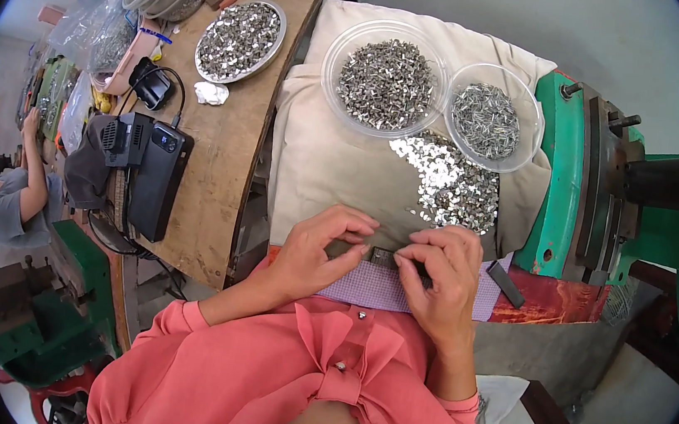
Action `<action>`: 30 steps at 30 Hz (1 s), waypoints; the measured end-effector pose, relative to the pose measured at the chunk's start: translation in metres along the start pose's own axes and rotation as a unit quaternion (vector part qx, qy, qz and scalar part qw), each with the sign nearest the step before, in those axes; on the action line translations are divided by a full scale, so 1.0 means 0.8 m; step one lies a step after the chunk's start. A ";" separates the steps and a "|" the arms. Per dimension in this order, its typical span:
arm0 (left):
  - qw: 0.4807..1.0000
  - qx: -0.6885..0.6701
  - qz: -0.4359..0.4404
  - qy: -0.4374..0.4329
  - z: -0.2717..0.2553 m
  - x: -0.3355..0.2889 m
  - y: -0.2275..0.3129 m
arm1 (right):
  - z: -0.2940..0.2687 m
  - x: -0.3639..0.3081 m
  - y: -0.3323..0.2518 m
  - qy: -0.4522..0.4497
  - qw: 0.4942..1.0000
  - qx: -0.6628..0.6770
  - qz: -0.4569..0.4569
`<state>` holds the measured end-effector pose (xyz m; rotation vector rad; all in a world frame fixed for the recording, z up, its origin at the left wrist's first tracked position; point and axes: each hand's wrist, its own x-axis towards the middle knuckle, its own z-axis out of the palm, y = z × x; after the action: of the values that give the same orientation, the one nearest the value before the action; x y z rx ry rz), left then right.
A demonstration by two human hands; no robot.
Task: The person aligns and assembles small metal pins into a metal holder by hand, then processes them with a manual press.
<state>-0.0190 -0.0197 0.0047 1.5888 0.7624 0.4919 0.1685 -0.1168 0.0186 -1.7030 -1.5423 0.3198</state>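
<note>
Nearest, below the hands, is the person's pink shirt (253, 386). The left hand (319, 247) comes in curled, thumb and forefinger bent toward each other with a gap between them; the right hand (443, 274) is curled more tightly, its thumb and fingertips close together. Between their fingertips lies a small dark bar (384, 256), its long axis running left to right across the person's front, one end toward each hand (whether either hand truly clasps it, I cannot tell). It sits at the near side of the work surface, just beyond a purple checked cloth (368, 291). To the right, a second dark bar (506, 285) lies slanted, its far end pointing leftward and its near end rightward.

Farther off, a heap of shiny metal bits (452, 183) spreads over the beige cloth (328, 160), with a large clear tub (330, 85) and a smaller clear tub (534, 134) of metal pieces behind it. A green machine (550, 186) stands at right. Leftward, beyond a wooden table (222, 173), sits another person (9, 204), one arm raised.
</note>
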 end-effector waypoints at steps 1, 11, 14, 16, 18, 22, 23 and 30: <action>0.998 0.050 0.049 0.006 0.000 -0.001 -0.001 | 0.002 -0.003 -0.002 -0.007 1.000 -0.003 -0.009; 0.966 0.191 0.176 -0.002 0.006 0.003 -0.010 | 0.002 -0.003 -0.005 -0.037 0.997 -0.067 -0.031; 0.960 0.203 0.191 -0.001 0.006 0.004 -0.010 | -0.001 0.006 0.003 -0.018 0.997 -0.077 -0.018; 0.958 0.206 0.198 -0.004 0.006 0.006 -0.010 | 0.000 0.013 0.007 0.028 0.995 -0.098 0.006; 0.961 0.203 0.188 -0.007 0.007 0.004 -0.012 | 0.005 0.020 0.014 0.034 0.993 -0.114 0.004; 0.963 0.199 0.179 -0.018 0.006 0.003 -0.009 | 0.012 0.031 0.018 0.027 0.987 -0.158 -0.022; 0.964 0.198 0.179 -0.019 0.006 0.004 -0.010 | 0.014 0.031 0.018 0.024 0.985 -0.169 -0.030; 0.950 0.241 0.196 -0.035 0.007 0.005 -0.013 | 0.011 0.033 0.016 0.024 0.988 -0.146 -0.041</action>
<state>-0.0143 -0.0200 -0.0065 2.2265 0.5325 0.5569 0.1777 -0.0885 0.0119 -1.8473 -1.6809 0.0085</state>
